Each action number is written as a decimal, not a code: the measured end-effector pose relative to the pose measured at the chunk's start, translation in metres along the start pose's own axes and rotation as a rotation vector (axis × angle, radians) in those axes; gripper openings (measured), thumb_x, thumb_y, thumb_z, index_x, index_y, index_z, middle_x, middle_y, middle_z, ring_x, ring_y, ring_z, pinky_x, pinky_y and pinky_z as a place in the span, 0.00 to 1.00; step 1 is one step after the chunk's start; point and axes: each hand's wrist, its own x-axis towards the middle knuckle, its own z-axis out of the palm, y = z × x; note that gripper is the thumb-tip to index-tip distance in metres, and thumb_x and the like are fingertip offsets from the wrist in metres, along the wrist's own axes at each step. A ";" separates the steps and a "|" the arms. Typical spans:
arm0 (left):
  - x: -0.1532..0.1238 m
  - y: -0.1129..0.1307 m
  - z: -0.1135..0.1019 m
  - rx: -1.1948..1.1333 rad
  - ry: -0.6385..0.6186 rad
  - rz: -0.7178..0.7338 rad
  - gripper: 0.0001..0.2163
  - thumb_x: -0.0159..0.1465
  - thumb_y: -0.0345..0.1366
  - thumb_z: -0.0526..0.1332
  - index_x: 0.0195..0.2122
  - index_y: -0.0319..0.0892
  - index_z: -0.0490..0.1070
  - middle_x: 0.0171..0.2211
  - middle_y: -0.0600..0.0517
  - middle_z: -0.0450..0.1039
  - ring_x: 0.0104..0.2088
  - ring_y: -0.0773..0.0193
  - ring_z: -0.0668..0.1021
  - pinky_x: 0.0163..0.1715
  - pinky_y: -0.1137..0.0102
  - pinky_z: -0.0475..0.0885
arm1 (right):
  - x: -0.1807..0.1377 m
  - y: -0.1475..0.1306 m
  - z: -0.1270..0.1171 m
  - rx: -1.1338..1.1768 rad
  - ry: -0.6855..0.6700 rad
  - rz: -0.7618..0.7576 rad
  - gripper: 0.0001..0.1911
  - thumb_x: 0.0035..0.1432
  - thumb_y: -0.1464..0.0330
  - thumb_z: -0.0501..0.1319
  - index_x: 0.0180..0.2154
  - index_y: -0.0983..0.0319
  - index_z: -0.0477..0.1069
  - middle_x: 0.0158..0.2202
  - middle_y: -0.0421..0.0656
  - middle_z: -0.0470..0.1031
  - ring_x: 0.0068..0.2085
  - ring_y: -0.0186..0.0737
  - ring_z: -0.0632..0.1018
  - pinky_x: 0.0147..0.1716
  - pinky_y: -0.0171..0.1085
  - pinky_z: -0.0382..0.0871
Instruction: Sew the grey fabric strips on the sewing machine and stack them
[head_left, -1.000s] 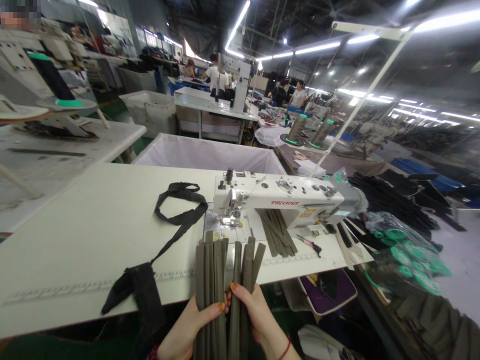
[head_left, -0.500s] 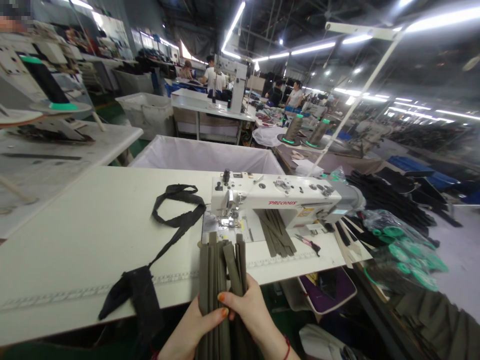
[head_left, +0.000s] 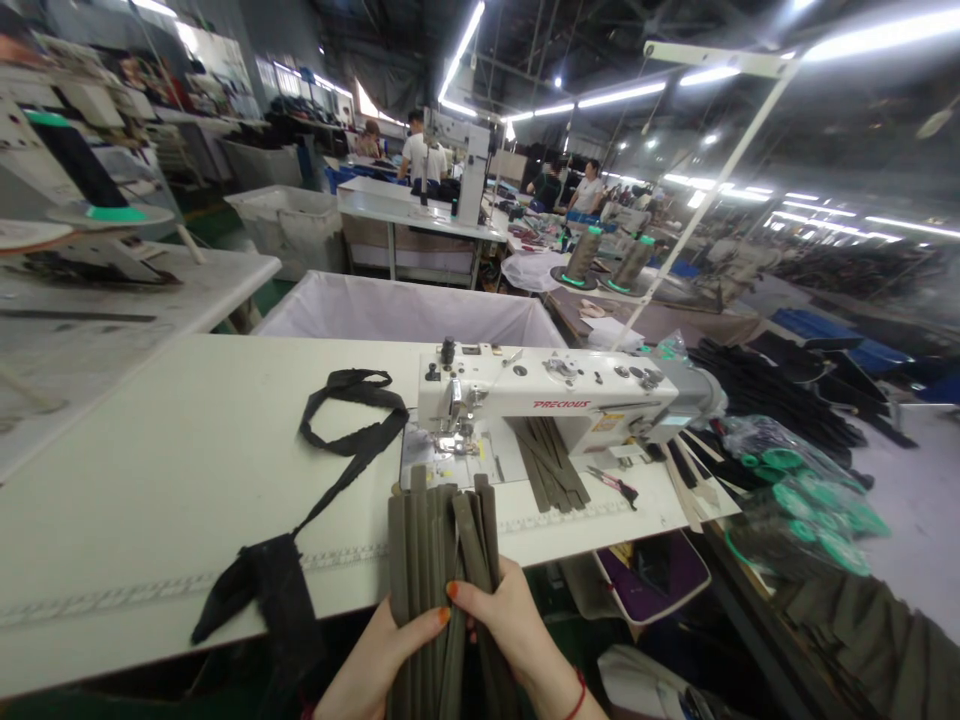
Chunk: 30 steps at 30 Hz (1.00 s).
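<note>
A bundle of olive-green fabric strips (head_left: 424, 560) stands lengthwise in front of me, its far ends over the table edge near the needle area. My left hand (head_left: 390, 645) is closed around the left part, thumb lying across the strips. Around the right part my right hand (head_left: 502, 620) is closed too, its thumb close to the left one. The fingers beneath are mostly hidden. Just beyond the strips stands a white sewing machine (head_left: 547, 385). More olive strips (head_left: 551, 465) lie under its arm, beside small pink-and-black snips (head_left: 615, 483).
A black fabric band (head_left: 352, 430) curls across the white table (head_left: 187, 450) on the left and hangs over its front edge. Bagged green-ended thread spools (head_left: 810, 500) and dark fabric pieces lie at right. A lined bin (head_left: 420, 310) stands behind the table. Several people work farther back.
The strips in my hands have fanned out wider, mainly to the left. Both hands stay closed on them. The view has shifted slightly.
</note>
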 end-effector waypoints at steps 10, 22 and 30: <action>0.002 0.000 -0.001 0.028 0.039 0.031 0.26 0.49 0.44 0.75 0.47 0.38 0.77 0.43 0.40 0.81 0.44 0.41 0.81 0.48 0.53 0.74 | 0.000 -0.007 0.000 0.019 -0.001 -0.043 0.13 0.42 0.65 0.71 0.23 0.63 0.68 0.17 0.33 0.65 0.18 0.28 0.64 0.17 0.30 0.57; 0.007 0.001 -0.010 -0.011 -0.043 0.022 0.29 0.52 0.41 0.74 0.54 0.39 0.74 0.49 0.41 0.79 0.51 0.43 0.78 0.55 0.54 0.70 | -0.002 -0.010 -0.011 0.298 -0.059 -0.021 0.16 0.44 0.64 0.69 0.36 0.66 0.77 0.34 0.47 0.80 0.35 0.43 0.78 0.37 0.39 0.71; 0.003 0.006 -0.005 0.007 -0.047 0.037 0.25 0.52 0.41 0.74 0.50 0.40 0.77 0.46 0.42 0.81 0.49 0.43 0.79 0.53 0.54 0.72 | 0.000 -0.002 -0.015 0.431 -0.072 0.056 0.16 0.44 0.66 0.69 0.37 0.63 0.73 0.28 0.38 0.73 0.28 0.34 0.73 0.33 0.37 0.72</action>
